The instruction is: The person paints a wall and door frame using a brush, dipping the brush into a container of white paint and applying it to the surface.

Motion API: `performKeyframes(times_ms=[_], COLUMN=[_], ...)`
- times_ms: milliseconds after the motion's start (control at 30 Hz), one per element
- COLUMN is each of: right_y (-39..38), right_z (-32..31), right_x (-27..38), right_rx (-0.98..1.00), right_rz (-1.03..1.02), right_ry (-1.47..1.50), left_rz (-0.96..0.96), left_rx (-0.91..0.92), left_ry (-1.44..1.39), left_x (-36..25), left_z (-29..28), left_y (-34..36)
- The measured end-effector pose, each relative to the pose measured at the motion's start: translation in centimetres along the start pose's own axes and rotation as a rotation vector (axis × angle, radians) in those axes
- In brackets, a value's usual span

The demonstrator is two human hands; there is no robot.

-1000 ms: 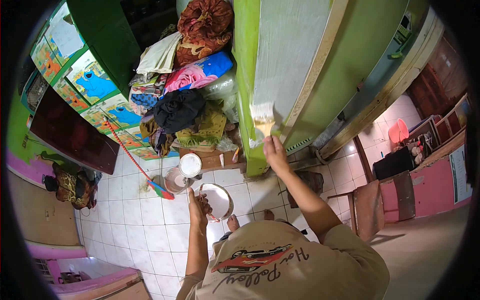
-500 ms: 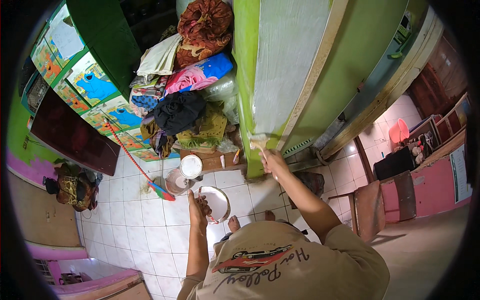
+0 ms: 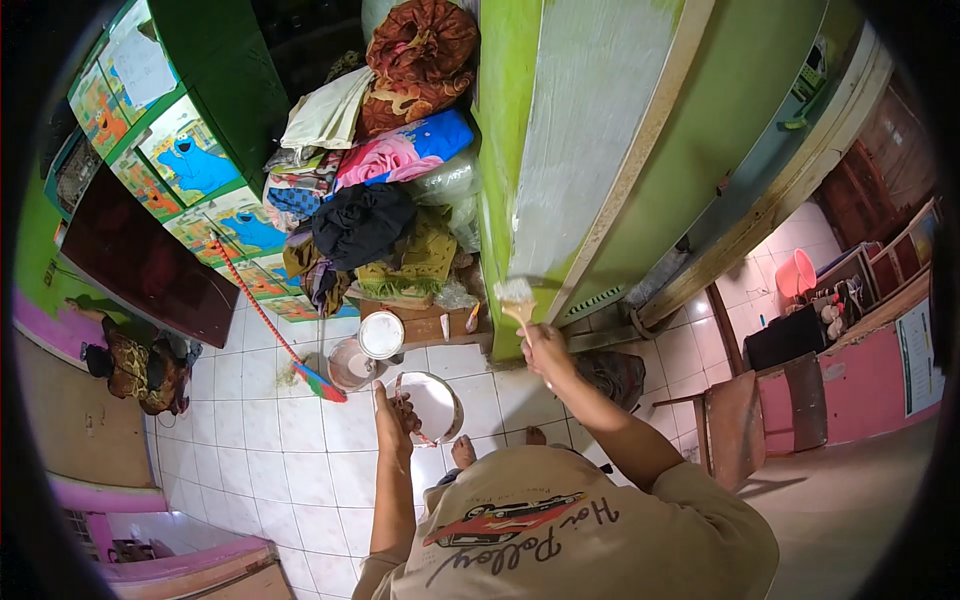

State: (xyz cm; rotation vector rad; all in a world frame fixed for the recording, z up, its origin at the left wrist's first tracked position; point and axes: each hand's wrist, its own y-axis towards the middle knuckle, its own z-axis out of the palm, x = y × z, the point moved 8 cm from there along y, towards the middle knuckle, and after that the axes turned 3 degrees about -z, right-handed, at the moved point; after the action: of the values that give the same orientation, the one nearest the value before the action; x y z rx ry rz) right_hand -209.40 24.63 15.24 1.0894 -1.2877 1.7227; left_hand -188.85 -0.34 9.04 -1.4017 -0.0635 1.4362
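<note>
My right hand (image 3: 545, 354) is closed round the handle of a paintbrush (image 3: 516, 298), its pale bristles up against the lower part of a green pillar (image 3: 512, 200). A broad whitish coat covers much of the pillar's face (image 3: 585, 130); green shows along its side and at the bottom. My left hand (image 3: 396, 418) grips a round bucket (image 3: 459, 410) of white paint by its handle at the left rim, holding it in front of my body. Whether the brush presses on the surface or just hovers there, I cannot tell.
A white-lidded tub (image 3: 381, 335) and a clear tub (image 3: 350, 366) stand on the tiles by a red-striped broom (image 3: 270, 312). Folded cloths (image 3: 365, 225) are piled left of the pillar. A dark bag (image 3: 612, 376) lies right of its base, near a wooden chair (image 3: 735, 425).
My right hand has drawn the brush slightly lower and toward me, and more of its bristles show. The left hand keeps hold of the bucket. The whole view has shifted a little.
</note>
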Motion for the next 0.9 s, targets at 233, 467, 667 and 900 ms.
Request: performKeyframes(times_ms=[233,467,667,900], right_y=[2.4,-6.0,-5.0,2.1], right_z=[1.7,3.2,2.4,0.7], right_x=[3.2,17.9,20.3,5.8], right_rx=[0.043,0.083,0.002,-0.063], right_rz=[0.07,-0.299,-0.687,-0.517], right_ry=[0.027,0.083,-0.114,-0.431], left_rz=[-0.007,-0.019,-0.02,-0.023], left_rx=[0.025,-0.012,-0.022,-0.027], left_ry=[-0.002,0.007,-0.042,-0.024], left_x=[-0.1,0.4,0.5,0.6], left_z=[-0.2,-0.4,-0.2,-0.2], left_y=[0.3,0.3,0.8,0.7])
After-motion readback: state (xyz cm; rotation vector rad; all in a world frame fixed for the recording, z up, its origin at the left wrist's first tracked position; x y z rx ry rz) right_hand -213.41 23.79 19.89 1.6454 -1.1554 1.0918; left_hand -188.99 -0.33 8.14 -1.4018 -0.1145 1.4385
